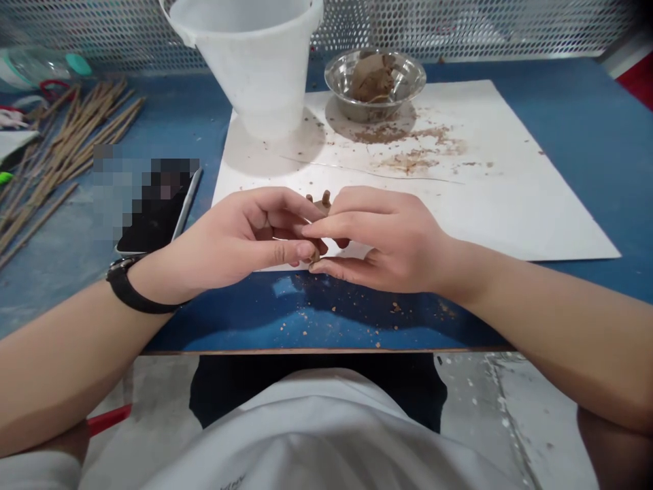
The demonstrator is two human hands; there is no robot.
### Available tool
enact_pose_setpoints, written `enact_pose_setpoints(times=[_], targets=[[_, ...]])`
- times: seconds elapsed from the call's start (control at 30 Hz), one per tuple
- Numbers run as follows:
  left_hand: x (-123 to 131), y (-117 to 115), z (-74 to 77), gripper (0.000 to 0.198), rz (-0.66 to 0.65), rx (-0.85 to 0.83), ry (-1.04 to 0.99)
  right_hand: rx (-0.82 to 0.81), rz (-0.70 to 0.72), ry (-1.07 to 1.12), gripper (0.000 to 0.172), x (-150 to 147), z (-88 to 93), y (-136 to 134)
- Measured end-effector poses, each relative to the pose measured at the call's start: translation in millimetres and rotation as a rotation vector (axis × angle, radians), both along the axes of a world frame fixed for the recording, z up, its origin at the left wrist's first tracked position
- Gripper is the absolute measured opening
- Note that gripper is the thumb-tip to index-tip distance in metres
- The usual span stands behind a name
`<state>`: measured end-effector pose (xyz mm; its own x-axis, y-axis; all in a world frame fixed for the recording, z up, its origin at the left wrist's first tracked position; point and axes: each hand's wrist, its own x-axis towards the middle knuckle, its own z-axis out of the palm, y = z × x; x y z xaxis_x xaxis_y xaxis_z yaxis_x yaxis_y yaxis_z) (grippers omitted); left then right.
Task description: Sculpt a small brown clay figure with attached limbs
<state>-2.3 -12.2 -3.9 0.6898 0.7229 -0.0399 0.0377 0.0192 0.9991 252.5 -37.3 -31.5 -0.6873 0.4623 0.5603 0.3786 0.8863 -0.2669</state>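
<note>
My left hand [239, 235] and my right hand [392, 235] meet over the front edge of a white board [515, 184]. Between the two thumb tips sits a small lump of brown clay [314, 258], pinched by both hands and mostly covered by fingers. Just beyond the fingertips shows a brown clay piece with short upright stubs [325, 199]. Its lower part is hidden, and I cannot tell whether it rests on the board or touches the fingers.
Behind stand a white bucket [255, 75] and a steel bowl [352, 109] holding a clay lump [375, 76]. A thin wire [377, 171] crosses the board. To the left lie a phone [153, 218], a bundle of sticks [66, 150] and a bottle [38, 67]. Crumbs dot the blue table [352, 320].
</note>
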Motion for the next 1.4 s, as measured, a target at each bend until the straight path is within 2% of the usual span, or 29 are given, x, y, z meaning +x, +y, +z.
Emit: enact_pose_setpoints(times=[0.27,0.6,0.83,1.0,1.17,1.4], targets=[[-1.9,0.4,-0.1,0.027,0.004,-0.001,0.042,-0.049,0.010,0.094,0.020,-2.2,-0.4,-0.5],[-2.9,1.2,-2.7,0.026,-0.004,-0.032,0.031,-0.052,0.013,0.142,0.023,-1.5,-0.3,-1.2],[-2.8,1.3,-2.0,0.025,-0.014,-0.038,0.042,-0.066,0.042,0.184,0.008,-3.7,0.0,-0.8],[-3.9,1.0,-3.5,0.024,0.007,-0.035,0.009,-0.095,0.049,0.188,0.009,-2.9,1.5,-1.5],[-3.8,1.7,-3.8,0.027,0.017,-0.013,0.034,-0.088,0.052,0.149,0.017,-1.8,0.7,-1.2],[-3.2,1.1,-2.1,0.024,-0.011,-0.028,0.022,-0.086,0.056,0.184,0.008,-3.1,2.7,-2.0]])
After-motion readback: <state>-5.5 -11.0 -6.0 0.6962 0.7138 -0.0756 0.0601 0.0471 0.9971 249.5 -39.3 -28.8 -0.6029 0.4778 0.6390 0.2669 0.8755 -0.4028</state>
